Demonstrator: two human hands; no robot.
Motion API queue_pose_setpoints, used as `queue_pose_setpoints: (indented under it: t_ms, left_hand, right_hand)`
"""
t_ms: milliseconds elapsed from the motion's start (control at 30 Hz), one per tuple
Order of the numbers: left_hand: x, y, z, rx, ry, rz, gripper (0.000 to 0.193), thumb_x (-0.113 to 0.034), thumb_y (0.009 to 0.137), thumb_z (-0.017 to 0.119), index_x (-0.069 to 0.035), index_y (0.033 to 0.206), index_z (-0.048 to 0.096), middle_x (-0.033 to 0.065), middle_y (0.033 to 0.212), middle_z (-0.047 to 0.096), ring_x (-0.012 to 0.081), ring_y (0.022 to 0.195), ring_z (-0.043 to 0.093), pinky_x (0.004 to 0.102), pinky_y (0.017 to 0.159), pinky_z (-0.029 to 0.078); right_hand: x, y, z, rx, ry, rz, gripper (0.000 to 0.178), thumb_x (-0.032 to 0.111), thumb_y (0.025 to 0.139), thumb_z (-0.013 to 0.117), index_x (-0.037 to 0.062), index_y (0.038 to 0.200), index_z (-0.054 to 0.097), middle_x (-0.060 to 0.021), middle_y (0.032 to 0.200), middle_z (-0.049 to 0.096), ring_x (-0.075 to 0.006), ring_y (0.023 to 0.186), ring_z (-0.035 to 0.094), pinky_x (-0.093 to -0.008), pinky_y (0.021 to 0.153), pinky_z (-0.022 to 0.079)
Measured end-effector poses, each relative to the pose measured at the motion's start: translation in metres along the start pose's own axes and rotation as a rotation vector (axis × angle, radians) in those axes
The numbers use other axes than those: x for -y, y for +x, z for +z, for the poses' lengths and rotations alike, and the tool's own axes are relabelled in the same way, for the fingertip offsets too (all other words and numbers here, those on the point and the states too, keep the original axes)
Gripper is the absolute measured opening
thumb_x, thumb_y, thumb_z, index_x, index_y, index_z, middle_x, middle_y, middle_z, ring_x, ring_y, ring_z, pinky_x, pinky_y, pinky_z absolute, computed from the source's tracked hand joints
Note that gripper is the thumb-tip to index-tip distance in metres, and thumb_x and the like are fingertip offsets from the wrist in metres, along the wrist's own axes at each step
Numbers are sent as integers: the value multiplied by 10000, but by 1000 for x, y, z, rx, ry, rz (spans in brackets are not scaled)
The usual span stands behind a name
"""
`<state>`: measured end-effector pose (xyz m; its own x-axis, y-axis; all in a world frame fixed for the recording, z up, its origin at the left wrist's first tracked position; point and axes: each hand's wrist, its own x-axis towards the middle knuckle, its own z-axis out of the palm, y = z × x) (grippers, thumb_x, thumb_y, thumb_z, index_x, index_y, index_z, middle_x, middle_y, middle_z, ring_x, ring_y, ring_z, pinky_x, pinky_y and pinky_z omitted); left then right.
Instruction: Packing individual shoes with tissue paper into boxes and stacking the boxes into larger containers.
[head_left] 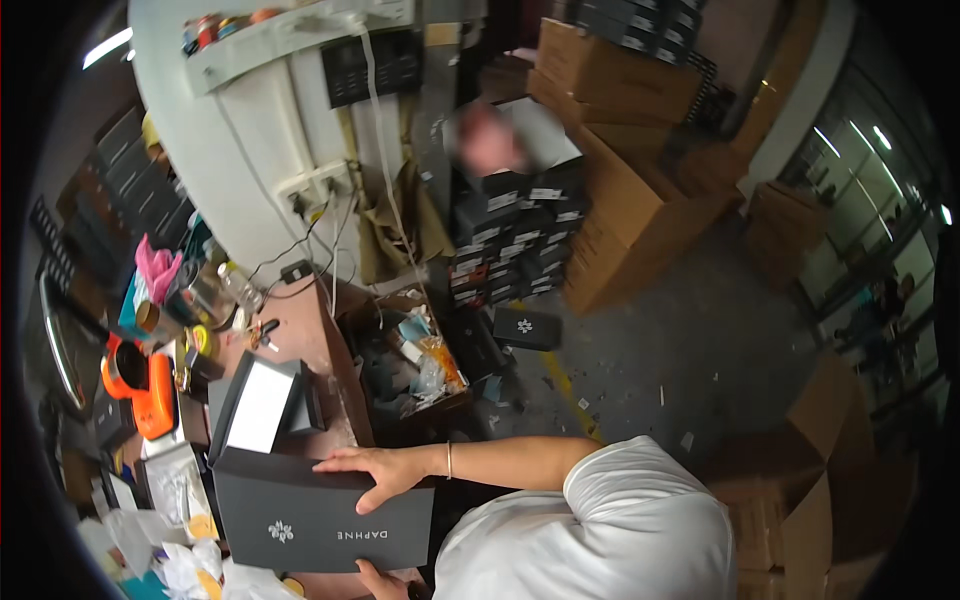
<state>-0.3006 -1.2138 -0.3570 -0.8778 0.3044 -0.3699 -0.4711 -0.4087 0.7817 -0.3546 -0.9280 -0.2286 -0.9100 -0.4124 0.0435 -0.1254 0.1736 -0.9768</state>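
Observation:
My right hand (375, 468) rests palm-down on the top edge of a flat dark grey box (310, 520) with a small white flower emblem, thumb hooked over its face. There is a thin bracelet on that wrist. My left hand (385, 582) grips the same box from below, mostly hidden at the lower edge of the view. The box stands on its edge over the brown worktable (305, 330). Just behind it lies an open dark box (262, 405) with a white lining.
An orange device (135, 385), tape rolls and crumpled white paper (185, 560) crowd the table's left side. Beside the table stands an open carton of scraps (415, 365). Farther off are a stack of small black boxes (510, 240), another person behind it, and brown cartons (640, 200).

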Motion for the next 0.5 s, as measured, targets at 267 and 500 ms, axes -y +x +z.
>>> queue_pose_setpoints:
  t_ms: [267, 500]
  left_hand:
    - [11, 38, 147, 366, 40, -148, 632, -538, 841, 572, -77, 1263, 481, 64, 1128, 599, 217, 984, 614, 334, 794, 534]
    - [82, 49, 369, 626, -6, -323, 629, -540, 803, 597, -75, 1217, 507, 82, 1093, 611, 230, 971, 621, 372, 750, 547]
  right_hand:
    - [21, -172, -72, -398, -96, -12, 780, 518, 860, 607, 90, 1451, 329, -187, 1503, 264, -304, 1407, 229, -400, 1137, 211]
    - [78, -357, -133, -874, -342, 1, 587, 294, 926, 571, 28, 1414, 383, -182, 1464, 359, -302, 1379, 307, -399, 1116, 244]
